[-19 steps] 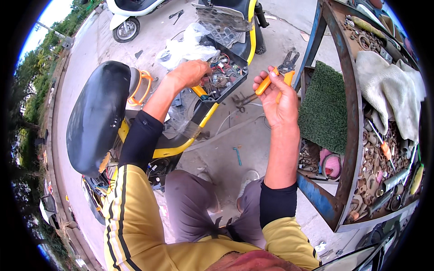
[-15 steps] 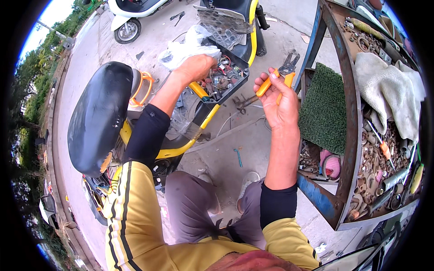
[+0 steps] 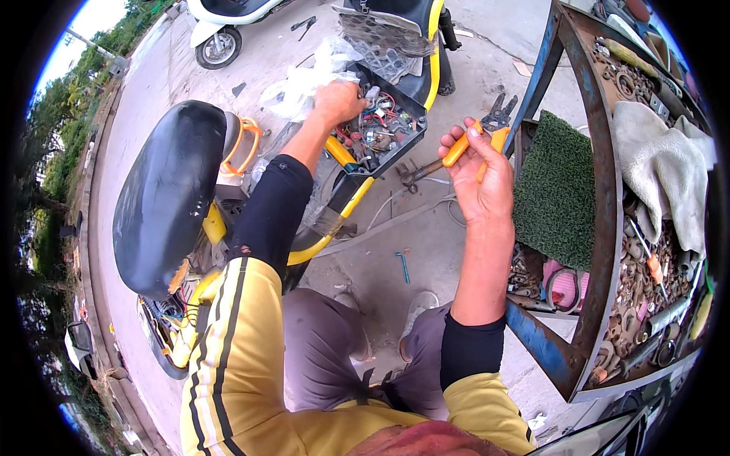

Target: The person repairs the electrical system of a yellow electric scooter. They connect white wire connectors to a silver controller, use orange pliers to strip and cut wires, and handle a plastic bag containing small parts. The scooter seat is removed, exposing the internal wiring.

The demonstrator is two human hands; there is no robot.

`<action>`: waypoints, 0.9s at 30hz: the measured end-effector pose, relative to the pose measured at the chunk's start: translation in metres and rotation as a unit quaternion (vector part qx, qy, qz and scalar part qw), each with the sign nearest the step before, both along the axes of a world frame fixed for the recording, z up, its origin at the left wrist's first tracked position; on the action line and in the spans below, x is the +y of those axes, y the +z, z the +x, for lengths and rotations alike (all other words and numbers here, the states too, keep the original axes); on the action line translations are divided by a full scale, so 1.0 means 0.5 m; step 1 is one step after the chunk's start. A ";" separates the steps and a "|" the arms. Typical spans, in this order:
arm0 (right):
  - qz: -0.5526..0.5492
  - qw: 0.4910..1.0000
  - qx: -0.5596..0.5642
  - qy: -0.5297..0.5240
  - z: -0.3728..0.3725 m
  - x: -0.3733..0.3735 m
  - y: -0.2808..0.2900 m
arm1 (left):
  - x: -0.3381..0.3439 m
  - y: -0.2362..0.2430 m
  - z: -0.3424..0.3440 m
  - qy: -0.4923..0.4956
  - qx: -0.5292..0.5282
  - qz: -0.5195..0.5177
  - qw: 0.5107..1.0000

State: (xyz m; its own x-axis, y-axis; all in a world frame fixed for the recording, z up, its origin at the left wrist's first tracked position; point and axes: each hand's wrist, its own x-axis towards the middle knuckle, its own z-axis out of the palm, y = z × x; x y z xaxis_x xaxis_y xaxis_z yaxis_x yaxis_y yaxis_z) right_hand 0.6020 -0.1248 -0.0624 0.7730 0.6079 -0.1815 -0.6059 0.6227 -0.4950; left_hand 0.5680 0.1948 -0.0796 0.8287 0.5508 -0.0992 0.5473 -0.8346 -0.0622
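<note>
Curls fingers of the right hand (image 3: 485, 182) round pliers (image 3: 500, 138), right of centre in the upper half of the frame, thumb laid up against the left of two orange handles. Holds them with handles spread and dark jaws parted, pointing toward the top of the frame. Has the left hand (image 3: 337, 104) above centre, at the left side of a black box (image 3: 403, 147), just beside a white bag (image 3: 304, 87). Bends those fingers downward at the box; with tips hidden, cannot tell how far open or whether closed on anything. Shows wires and small parts (image 3: 388, 121) jumbled inside the box. Cannot make out lettering on pliers or parts at this size. Shows a black seat (image 3: 163, 197) at left, a white scooter (image 3: 220, 47) at upper left, and a teal hex key (image 3: 403, 267) on the ground near centre. Shows at right a rusty rack (image 3: 603, 228) with a green mat (image 3: 555, 194), a pale towel (image 3: 661, 159) and loose hardware (image 3: 620, 323).
</note>
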 end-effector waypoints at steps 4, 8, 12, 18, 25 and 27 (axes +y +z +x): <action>-0.001 1.000 0.000 0.006 0.000 0.004 -0.002 | -0.035 -0.035 0.008 -0.002 0.003 0.090 0.996; 0.001 1.000 0.000 0.009 -0.003 0.003 0.001 | -0.002 -0.045 0.006 -0.008 -0.056 0.048 0.997; -0.002 1.000 0.005 -0.001 -0.002 -0.003 0.004 | 0.033 -0.030 -0.014 0.013 -0.139 -0.106 0.984; 0.016 1.000 0.006 0.002 0.004 -0.003 0.000 | 0.067 -0.009 -0.065 0.043 -0.303 -0.319 0.897; 0.014 1.000 0.012 -0.003 0.007 -0.007 0.001 | 0.005 0.038 -0.095 -0.011 -0.270 -0.143 0.952; 0.019 1.000 0.011 0.001 0.004 -0.004 0.004 | 0.004 0.042 -0.097 -0.022 -0.342 -0.209 0.916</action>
